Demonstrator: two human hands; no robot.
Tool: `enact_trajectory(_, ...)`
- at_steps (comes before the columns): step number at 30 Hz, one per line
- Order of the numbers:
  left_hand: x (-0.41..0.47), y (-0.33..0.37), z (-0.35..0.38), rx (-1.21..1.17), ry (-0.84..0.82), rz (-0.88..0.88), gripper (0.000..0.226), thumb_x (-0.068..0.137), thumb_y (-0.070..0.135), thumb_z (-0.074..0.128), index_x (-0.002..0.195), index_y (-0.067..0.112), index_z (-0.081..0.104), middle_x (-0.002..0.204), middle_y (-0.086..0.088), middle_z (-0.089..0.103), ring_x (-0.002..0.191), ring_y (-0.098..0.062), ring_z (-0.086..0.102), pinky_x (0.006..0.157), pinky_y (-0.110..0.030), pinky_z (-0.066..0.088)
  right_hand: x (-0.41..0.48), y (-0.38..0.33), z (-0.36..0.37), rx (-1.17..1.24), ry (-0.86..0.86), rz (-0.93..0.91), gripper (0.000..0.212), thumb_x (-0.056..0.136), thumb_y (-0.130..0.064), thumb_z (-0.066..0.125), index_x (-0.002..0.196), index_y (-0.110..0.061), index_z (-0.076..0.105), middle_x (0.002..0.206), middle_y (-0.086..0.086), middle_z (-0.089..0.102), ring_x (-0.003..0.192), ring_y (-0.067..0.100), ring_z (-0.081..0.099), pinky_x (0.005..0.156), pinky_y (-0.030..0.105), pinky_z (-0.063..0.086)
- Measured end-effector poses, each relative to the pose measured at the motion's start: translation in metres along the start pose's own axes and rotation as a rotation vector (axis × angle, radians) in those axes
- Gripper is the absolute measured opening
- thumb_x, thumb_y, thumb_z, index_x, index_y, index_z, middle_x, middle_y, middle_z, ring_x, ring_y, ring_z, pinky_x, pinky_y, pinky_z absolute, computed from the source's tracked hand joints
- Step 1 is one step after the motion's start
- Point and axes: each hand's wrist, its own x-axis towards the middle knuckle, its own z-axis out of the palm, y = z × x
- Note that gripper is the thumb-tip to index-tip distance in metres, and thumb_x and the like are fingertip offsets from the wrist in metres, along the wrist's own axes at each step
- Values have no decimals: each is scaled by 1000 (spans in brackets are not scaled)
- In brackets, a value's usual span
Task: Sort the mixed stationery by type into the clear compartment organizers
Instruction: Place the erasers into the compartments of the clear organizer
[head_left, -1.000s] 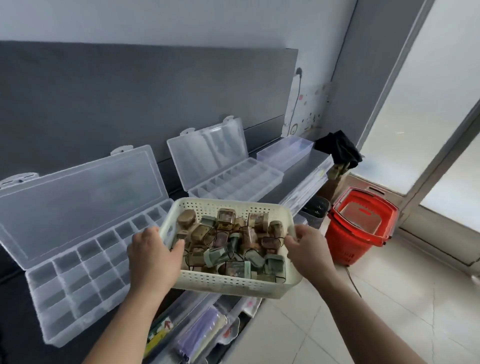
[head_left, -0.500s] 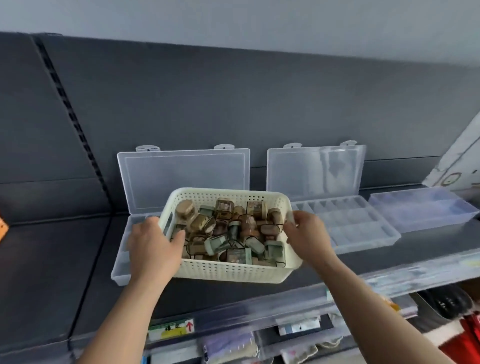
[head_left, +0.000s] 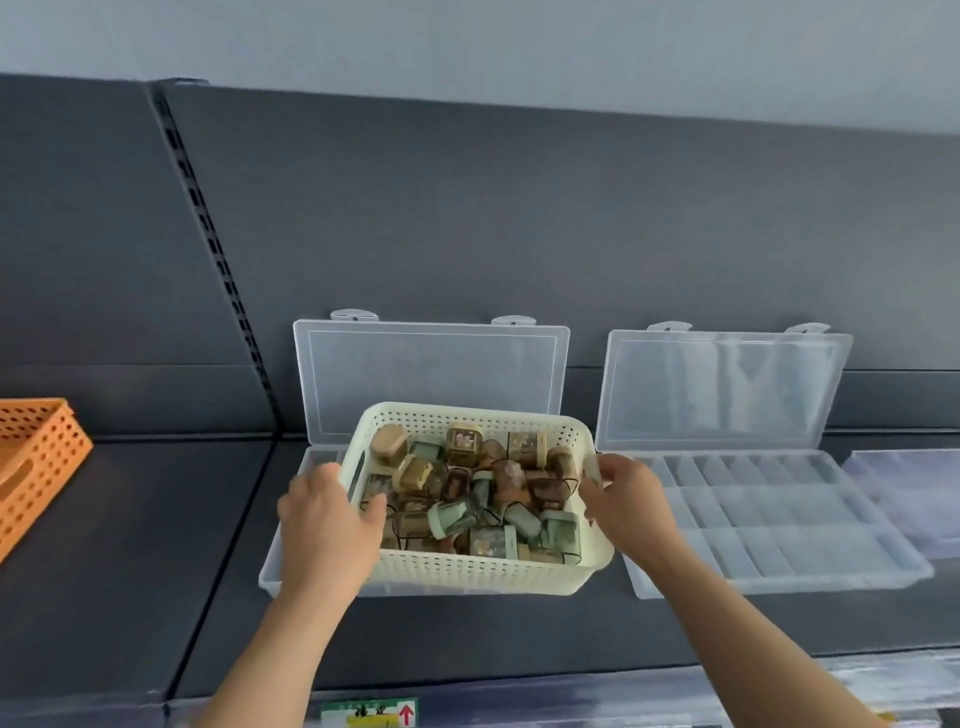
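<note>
- Dark grey shelf (head_left: 130, 545) with a matching back panel carries two organizers, both with lids raised: the left clear plastic compartment organizer (head_left: 431, 369) and the right clear plastic compartment organizer (head_left: 779, 519).
- Cream perforated plastic basket (head_left: 467, 569) of small brown and green stationery pieces (head_left: 498, 499) is over the left organizer's base.
- Left hand (head_left: 327, 525) curls over the basket's left rim, fingertips inside.
- Right hand (head_left: 628, 499) grips the right rim.
- Orange perforated basket (head_left: 36, 467) stands far left.

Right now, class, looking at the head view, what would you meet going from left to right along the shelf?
Orange basket → left hand → cream basket → right hand → right organizer → clear tray at the right edge. The left organizer overlaps the cream basket, so it is left out.
</note>
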Motion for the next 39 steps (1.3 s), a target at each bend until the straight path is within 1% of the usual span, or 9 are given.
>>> enact_trajectory(3, -3, 12, -9, -37, 47, 138, 54, 80, 38, 70, 124, 13, 51, 121, -8, 49, 110, -27, 40, 92, -38, 39, 0, -1, -6, -154, 61, -125, 29, 86, -18, 56, 115, -19, 59, 108, 0, 63, 90, 17, 61, 71, 30, 47)
enact_trajectory(5, -4, 26, -16, -100, -66, 284, 55, 80, 44, 69, 128, 22, 51, 126, 5, 47, 120, -18, 37, 101, -35, 36, 5, -5, -9, -263, 110, -311, 42, 88, -24, 60, 129, -23, 53, 123, -6, 55, 110, 14, 54, 85, 25, 44)
enact_trajectory(8, -4, 42, -16, -116, -362, 360, 54, 80, 51, 67, 128, 32, 52, 128, 17, 44, 125, -5, 34, 107, -28, 31, 16, -16, -6, -318, -54, -533, 40, 87, -23, 64, 126, -23, 59, 128, -9, 56, 120, 10, 47, 96, 19, 36)
enact_trajectory(11, -6, 44, -9, -69, -521, 344, 55, 81, 49, 68, 130, 33, 52, 128, 19, 43, 123, -1, 34, 107, -25, 29, 24, -23, 2, -375, -226, -600, 43, 86, -27, 64, 129, -27, 57, 130, -10, 57, 124, 10, 44, 101, 25, 38)
enact_trajectory(18, -3, 46, -10, 8, -589, 320, 47, 92, 44, 55, 137, 35, 45, 142, 11, 42, 133, -8, 35, 112, -32, 30, 40, -33, 14, -428, -478, -620, 54, 90, -26, 60, 140, -35, 43, 133, -4, 54, 127, 15, 32, 105, 31, 31)
enact_trajectory(24, -2, 44, -13, -57, -613, 276, 50, 95, 45, 47, 142, 31, 39, 145, 10, 42, 130, -6, 40, 103, -24, 35, 49, -37, 12, -437, -541, -646, 48, 87, -28, 65, 132, -35, 51, 126, -6, 51, 115, 15, 38, 99, 31, 33)
enact_trajectory(30, 2, 47, -18, -162, -558, 248, 49, 95, 51, 40, 139, 31, 38, 134, 10, 51, 115, -4, 51, 96, -25, 45, 47, -38, -6, -172, -338, -572, 23, 84, -29, 68, 107, -31, 65, 104, -8, 57, 88, 11, 59, 78, 24, 54)
enact_trajectory(35, -3, 82, -9, -407, -548, 247, 37, 93, 47, 47, 128, 34, 44, 119, 20, 55, 103, 0, 62, 92, -26, 49, 38, -10, -46, 108, -242, -397, 30, 87, -26, 67, 114, -33, 58, 92, -4, 63, 79, 14, 66, 72, 30, 57)
enact_trajectory(39, -8, 125, 7, -441, -549, 325, 27, 90, 46, 53, 116, 41, 48, 102, 25, 61, 89, 5, 65, 84, -26, 54, 38, 24, -82, 214, -202, -293, 28, 91, -19, 62, 115, -33, 57, 94, -4, 64, 79, 11, 69, 70, 27, 52)
